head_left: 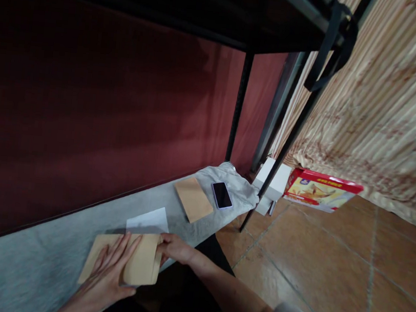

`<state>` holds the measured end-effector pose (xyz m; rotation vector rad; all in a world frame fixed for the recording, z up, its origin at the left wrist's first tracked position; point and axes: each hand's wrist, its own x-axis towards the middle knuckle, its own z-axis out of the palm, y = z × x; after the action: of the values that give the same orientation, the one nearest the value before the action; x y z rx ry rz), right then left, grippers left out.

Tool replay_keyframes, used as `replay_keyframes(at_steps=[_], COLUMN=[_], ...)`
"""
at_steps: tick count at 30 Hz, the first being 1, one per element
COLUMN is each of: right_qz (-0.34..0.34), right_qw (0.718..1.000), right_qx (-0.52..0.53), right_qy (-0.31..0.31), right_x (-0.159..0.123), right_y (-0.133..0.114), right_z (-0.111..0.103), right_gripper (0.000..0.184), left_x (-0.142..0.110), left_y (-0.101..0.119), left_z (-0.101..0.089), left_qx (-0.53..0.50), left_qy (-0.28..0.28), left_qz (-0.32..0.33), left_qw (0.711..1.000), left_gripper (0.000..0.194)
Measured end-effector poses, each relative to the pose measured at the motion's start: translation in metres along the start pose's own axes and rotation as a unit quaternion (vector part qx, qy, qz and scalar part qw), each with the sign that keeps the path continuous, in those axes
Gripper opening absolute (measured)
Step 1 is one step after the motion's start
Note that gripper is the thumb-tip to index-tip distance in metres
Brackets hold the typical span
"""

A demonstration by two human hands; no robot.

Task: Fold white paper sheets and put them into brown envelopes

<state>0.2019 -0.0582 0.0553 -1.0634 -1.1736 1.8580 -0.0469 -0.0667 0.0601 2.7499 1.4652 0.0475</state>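
Observation:
A brown kraft paper envelope [142,262] lies at the front edge of the grey shelf surface, with a crease near its right end. My left hand [110,269] rests on top of it, fingers stretched out and pressing flat. At the envelope's right end, my right hand [175,248] grips the edge with curled fingers; the fingertips are partly hidden behind the paper. A white sheet of paper [150,219] sticks out from behind the envelope. Farther right lies a second brown envelope [192,198], flat and apart from both hands.
A phone [222,195] lies beside a crumpled grey cloth [236,183] at the shelf's far end. Black metal posts [240,105] hold an upper shelf overhead. White boxes [275,179] and a red and yellow carton [320,191] stand on the tiled floor by a curtain [378,108].

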Motion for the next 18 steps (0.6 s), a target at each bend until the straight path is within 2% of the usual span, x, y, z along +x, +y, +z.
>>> replay_keyframes(at_steps=[6, 8, 11, 14, 18], right_qz=[-0.049, -0.054, -0.042, -0.028, -0.036], right_qw=[0.995, 0.992, 0.986, 0.982, 0.981], right_qx=[-0.079, -0.104, -0.145, -0.173, -0.155], right_qy=[0.039, 0.049, 0.068, 0.078, 0.109], right_x=[-0.014, -0.018, -0.021, -0.021, -0.017], right_y=[0.007, 0.009, 0.010, 0.008, 0.001], right_z=[-0.015, -0.019, -0.022, -0.021, -0.016], right_gripper=[0.013, 0.011, 0.019, 0.025, 0.025], left_x=[0.032, 0.036, 0.035, 0.031, 0.027], left_y=[0.014, 0.020, 0.026, 0.028, 0.024], left_z=[-0.014, -0.014, -0.010, -0.006, -0.010], left_qx=[-0.010, -0.022, -0.041, -0.045, -0.026], left_qy=[-0.062, -0.064, -0.063, -0.049, 0.015], left_qz=[0.048, 0.064, 0.060, 0.061, 0.069], left_qw=[0.997, 0.996, 0.995, 0.996, 0.997], left_gripper=[0.114, 0.112, 0.112, 0.110, 0.106])
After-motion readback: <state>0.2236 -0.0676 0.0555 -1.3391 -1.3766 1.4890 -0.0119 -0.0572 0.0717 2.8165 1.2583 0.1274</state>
